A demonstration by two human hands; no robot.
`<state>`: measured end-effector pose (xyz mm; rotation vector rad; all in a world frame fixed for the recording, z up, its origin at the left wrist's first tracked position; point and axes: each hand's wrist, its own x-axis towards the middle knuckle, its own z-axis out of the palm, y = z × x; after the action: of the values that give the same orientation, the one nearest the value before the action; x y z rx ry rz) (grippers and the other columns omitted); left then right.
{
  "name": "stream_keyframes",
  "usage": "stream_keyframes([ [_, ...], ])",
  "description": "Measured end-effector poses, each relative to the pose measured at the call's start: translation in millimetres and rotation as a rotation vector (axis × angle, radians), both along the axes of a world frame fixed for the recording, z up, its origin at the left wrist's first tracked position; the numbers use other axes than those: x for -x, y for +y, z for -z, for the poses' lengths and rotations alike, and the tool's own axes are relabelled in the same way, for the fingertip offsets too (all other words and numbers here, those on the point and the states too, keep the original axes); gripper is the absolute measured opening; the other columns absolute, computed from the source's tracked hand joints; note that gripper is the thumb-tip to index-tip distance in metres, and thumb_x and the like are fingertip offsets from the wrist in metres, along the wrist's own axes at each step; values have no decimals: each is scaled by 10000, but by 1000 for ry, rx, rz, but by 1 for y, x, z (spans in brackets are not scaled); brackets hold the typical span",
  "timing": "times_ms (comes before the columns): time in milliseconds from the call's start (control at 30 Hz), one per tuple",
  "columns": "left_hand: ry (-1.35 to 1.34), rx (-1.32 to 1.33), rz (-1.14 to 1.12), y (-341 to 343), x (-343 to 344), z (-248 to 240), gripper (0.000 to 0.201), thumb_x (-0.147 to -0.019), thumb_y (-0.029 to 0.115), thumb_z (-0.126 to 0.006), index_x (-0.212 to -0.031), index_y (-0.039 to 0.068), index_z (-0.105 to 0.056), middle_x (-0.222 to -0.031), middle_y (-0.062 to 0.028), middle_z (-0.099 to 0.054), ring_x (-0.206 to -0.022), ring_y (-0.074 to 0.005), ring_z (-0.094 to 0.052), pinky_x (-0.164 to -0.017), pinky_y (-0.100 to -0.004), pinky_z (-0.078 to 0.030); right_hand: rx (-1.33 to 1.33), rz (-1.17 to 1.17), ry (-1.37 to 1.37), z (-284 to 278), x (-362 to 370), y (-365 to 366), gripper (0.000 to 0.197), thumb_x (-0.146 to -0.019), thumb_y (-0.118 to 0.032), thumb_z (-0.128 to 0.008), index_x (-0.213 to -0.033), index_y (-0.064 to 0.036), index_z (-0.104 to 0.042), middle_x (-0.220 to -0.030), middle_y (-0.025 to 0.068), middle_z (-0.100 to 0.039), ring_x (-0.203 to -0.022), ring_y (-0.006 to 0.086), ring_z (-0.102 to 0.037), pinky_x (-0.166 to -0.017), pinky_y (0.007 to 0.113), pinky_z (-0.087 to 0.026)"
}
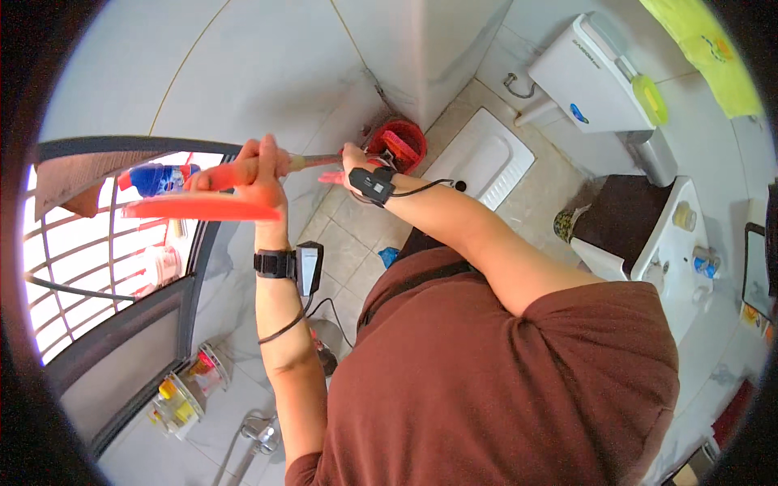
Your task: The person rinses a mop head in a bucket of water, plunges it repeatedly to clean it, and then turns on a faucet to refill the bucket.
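A thin metal pole (320, 160) with a tan end runs between my two hands, in front of the window side of a small bathroom. My left hand (255, 174) is closed around its left end. Along that hand's underside lies a flat red piece (190, 207), blurred by motion; I cannot tell whether it belongs to the pole. Nearer the wall corner, my right hand (356, 164) grips the pole's other end, some fingers reaching out past it. Just beyond my right hand stands a red bucket (420, 146) with a pinkish-red object (399, 146) inside.
A white squat toilet (512, 158) is set in the tiled floor, below a white cistern (579, 77). To the right is a washbasin (689, 215) with a dark mat over it. A barred window (89, 259) and corner shelves (182, 401) are on the left. A blue scrap (388, 257) lies on the floor.
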<state>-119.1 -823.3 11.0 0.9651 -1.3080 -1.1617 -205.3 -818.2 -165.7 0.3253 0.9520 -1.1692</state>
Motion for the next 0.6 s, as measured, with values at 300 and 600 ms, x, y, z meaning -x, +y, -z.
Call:
stream_keyframes([
  [300, -65, 7, -21, 5, -19, 5, 302, -835, 28, -470, -572, 95, -337, -495, 22, -318, -439, -72, -275, -441, -227, -241, -190, -223, -130, 41, -47, -43, 154, -774, -63, -400, -926, -43, -405, -776, 139, -486, -627, 225, -496, -467, 331, -425],
  [600, -26, -29, 63, -20, -35, -7, 295, -830, 38, -468, -568, 91, -343, -493, 20, -316, -459, -82, -272, -485, -232, -260, -21, -211, -183, 79, -75, -68, 114, -779, -62, -410, -885, -35, -443, -740, 129, -493, -570, 219, -494, -412, 342, -428],
])
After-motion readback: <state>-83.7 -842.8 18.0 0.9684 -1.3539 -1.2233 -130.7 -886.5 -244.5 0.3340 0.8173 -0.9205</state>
